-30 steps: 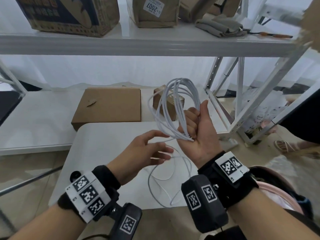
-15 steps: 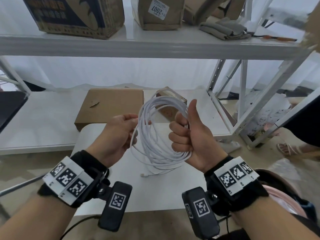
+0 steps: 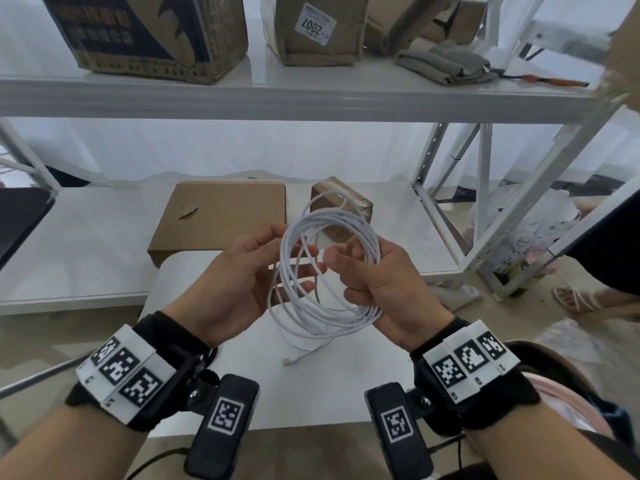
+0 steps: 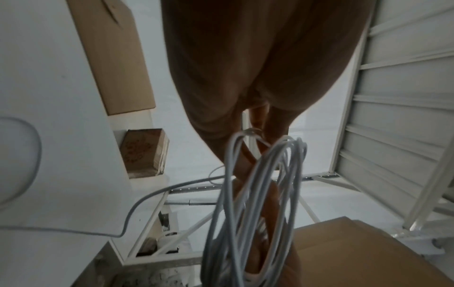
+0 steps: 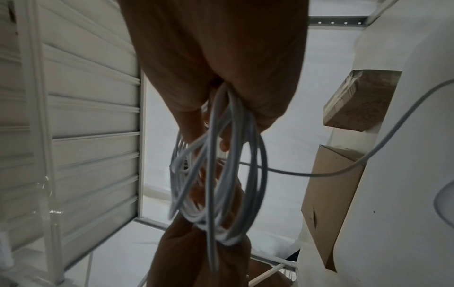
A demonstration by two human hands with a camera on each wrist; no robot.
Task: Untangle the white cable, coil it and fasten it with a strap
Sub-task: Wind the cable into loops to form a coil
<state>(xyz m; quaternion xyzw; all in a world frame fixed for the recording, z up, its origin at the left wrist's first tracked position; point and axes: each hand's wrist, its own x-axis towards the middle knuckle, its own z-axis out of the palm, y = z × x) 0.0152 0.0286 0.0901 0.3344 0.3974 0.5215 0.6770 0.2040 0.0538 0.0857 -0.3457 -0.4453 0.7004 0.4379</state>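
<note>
The white cable (image 3: 284, 268) is wound into a loose coil of several loops, held in the air between both hands above the white table (image 3: 277, 393). My left hand (image 3: 294, 244) has its thumb on the coil's left side, its fingers reach through the loops, and it pinches strands (image 4: 296, 165). My right hand (image 3: 346, 258) curls its fingers round the coil's right side (image 5: 222, 108). The free end with its connector (image 3: 287, 361) lies on the table below. No strap is in view.
A flat cardboard box (image 3: 221, 216) and a small taped box (image 3: 349, 202) sit on the low shelf behind the table. A white rack upright (image 3: 446, 230) stands to the right. Another person's sandalled foot (image 3: 581, 299) is on the floor far right.
The left hand has loosened from a fist to a light pinch. The right thumb has come down. The coil now hangs wider and flatter between the hands.
</note>
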